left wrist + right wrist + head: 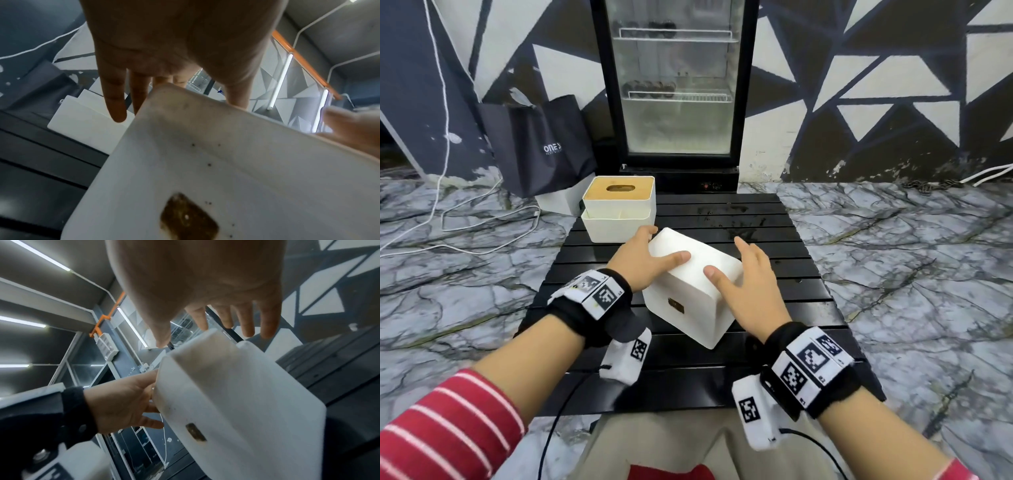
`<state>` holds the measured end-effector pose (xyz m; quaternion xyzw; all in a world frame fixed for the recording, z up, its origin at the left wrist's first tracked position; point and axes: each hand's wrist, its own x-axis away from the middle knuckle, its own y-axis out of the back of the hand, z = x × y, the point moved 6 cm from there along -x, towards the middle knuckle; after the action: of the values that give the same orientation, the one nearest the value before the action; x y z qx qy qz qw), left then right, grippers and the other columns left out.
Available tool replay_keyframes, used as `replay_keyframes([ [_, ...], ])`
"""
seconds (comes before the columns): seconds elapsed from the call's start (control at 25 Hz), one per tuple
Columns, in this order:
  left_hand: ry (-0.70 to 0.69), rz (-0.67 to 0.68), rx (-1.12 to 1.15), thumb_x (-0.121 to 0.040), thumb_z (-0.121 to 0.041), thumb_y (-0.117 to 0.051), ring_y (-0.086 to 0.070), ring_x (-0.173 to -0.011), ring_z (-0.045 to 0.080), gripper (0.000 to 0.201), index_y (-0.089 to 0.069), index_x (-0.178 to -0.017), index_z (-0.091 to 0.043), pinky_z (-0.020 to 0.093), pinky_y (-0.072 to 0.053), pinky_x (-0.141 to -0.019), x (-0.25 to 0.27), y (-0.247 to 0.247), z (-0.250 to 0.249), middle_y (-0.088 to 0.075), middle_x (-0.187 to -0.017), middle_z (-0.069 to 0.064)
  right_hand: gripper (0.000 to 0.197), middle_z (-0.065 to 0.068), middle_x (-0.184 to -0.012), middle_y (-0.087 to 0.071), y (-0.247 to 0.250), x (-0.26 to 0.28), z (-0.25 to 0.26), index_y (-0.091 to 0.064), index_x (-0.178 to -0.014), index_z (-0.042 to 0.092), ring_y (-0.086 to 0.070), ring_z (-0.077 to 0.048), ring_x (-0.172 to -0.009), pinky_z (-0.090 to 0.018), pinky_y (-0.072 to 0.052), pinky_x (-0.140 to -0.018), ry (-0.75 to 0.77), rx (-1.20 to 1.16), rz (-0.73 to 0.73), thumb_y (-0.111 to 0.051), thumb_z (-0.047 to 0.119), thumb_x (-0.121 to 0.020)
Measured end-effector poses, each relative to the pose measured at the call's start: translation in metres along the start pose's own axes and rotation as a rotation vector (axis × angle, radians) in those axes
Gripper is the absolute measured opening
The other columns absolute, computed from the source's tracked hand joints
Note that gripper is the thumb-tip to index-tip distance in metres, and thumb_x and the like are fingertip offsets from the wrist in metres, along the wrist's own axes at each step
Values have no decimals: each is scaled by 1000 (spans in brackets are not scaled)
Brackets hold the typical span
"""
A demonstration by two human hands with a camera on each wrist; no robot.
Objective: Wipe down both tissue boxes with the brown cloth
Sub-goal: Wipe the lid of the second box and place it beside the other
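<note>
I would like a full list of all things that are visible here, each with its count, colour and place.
White tissue box: 1, white with a small brown mark on its near side, tilted at the table's middle, between both hands.
Tissue box with wooden lid: 1, white with a tan lid, far left corner of the table.
Slatted table: 1, black, on the floor in front of the person.
Glass-door fridge: 1, black frame, behind the table at the wall.
Shopping bag: 1, black, on the floor left of the fridge.
Cables: several, white, at the left wall and floor.
Brown cloth: none in view.
Left hand: 1, holds the white tissue box's left side.
Right hand: 1, fingers straight, on the box's right side.
</note>
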<state>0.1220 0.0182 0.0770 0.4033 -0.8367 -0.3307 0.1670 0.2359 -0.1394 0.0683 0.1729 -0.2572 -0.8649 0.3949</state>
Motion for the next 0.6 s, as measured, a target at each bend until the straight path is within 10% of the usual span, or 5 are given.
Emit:
replay_keyframes([
  [0.16, 35, 35, 63, -79, -48, -67, -51, -117, 24, 77, -32, -141, -18, 41, -44, -99, -2, 8, 16, -51, -133, 7, 89, -3, -151, -14, -3, -2, -9, -13, -144, 26, -18, -19, -138, -39, -23, -112, -86, -102, 6, -64, 51, -76],
  [0.44, -19, 136, 118, -85, -33, -64, -55, -95, 11, 62, -36, -139, -21, 26, -44, -76, 19, 18, 30, -53, -101, -10, 88, 1, -146, -26, 4, 4, -13, -21, -143, 29, -38, -19, -127, -33, -35, -103, -98, -167, 83, -71, 45, -72],
  [0.6, -18, 219, 199, -73, -33, -79, -57, -92, 8, 84, -32, -142, -21, 17, -51, -69, 34, 24, 39, -56, -112, 4, 107, 6, -147, -30, 2, 13, -15, -16, -142, 33, -40, -19, -128, -37, -33, -107, -106, -145, 195, -76, 57, -57],
])
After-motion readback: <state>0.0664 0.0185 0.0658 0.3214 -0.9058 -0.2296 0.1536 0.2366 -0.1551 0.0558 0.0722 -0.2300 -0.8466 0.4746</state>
